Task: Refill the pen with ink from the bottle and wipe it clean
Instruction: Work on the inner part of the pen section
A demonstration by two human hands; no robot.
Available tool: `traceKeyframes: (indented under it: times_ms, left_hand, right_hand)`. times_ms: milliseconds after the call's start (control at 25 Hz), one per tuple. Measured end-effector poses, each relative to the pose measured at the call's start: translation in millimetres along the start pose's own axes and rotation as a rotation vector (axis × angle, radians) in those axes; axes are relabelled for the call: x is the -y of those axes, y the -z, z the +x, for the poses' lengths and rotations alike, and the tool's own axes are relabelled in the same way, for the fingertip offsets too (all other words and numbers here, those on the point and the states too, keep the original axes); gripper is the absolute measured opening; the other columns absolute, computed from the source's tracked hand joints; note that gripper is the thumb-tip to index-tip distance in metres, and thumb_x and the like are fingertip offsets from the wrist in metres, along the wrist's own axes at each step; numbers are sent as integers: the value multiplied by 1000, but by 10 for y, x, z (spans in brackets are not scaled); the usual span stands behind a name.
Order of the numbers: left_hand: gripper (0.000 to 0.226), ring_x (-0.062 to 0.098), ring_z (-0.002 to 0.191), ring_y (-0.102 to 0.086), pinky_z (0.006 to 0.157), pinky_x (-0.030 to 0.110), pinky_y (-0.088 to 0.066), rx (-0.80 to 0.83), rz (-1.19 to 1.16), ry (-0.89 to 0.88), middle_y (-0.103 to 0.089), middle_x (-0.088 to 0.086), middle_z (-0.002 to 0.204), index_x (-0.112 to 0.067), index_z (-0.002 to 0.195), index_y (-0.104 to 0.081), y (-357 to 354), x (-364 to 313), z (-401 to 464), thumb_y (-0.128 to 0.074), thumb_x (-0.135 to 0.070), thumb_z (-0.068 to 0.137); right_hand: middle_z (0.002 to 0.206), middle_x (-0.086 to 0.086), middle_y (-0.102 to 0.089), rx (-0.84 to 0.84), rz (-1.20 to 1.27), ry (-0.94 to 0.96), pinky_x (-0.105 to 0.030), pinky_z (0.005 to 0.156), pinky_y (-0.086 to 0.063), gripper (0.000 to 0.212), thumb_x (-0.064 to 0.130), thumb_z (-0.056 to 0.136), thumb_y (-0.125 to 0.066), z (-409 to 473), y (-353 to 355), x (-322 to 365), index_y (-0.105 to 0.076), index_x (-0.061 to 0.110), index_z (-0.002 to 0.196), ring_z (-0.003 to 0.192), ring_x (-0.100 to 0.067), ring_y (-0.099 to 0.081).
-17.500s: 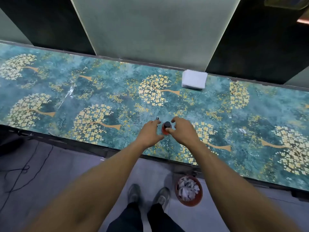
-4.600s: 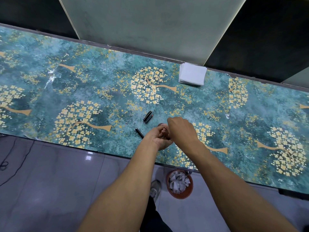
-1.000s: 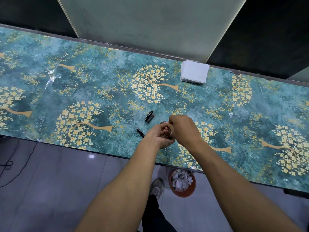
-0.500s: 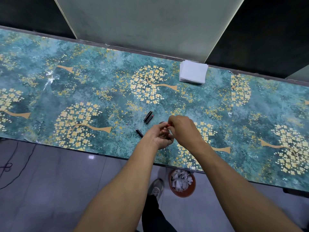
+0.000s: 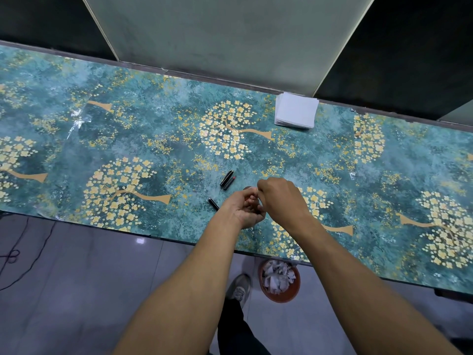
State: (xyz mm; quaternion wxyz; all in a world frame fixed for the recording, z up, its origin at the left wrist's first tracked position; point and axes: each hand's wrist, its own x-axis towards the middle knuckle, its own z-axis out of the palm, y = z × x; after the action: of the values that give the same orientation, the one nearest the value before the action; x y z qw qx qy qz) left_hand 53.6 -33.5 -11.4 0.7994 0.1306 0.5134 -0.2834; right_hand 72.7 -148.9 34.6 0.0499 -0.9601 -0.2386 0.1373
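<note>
Pen — hidden between left hand (image 5: 244, 208) and right hand (image 5: 280, 198), pressed together over bottle (image 5: 247, 188) at table (image 5: 153, 129) edge; grip unclear. Advice — keep nib low, draw ink slowly; tissues (image 5: 295, 114) far.

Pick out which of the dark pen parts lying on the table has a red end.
The right one of the touching pair beyond the hands: its far tip is red. Its neighbour and the lone piece by the left hand look all black.
</note>
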Motion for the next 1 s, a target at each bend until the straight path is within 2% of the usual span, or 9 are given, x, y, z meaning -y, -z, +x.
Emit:
traceKeyframes:
  times_ms: [240,400,720,1000]
  left_hand:
    - [38,8,45,-40,54,25,-36,5,-18,5,-40,-2,39,-12,59,-47,2,-15,26,-64,-17,92]
    - [37,11,29,-41,53,25,-35,11,-7,3,-39,-2,37,-13,60,-45,5,-9,32,-64,-17,92]
    - [36,12,26,-38,55,24,-34,9,-9,11,-40,-2,37,-12,59,-45,5,-14,-3,-66,-11,88]
    - [41,11,30,-41,56,24,-35,11,-12,24,-43,-2,40,-11,55,-47,23,-12,12,-67,-17,90]
  right_hand:
    - [91,-10,-63,2,73,0,-43,66,-53,8,19,95,-58,9,12,26,-60,12,99,83,-35,-62]
    - [93,-11,-64,20,48,4,-42,66,-50,8,14,93,-61,20,31,47,-59,10,100,86,-35,-62]
    - [87,-13,-63,20,-56,-31,-36,58,-35,6,13,95,-57,35,4,68,-57,8,96,79,-37,-62]
    - [89,-10,-63,10,2,-3,-37,60,-43,6,15,95,-61,-6,42,72,-59,10,98,81,-33,-61]
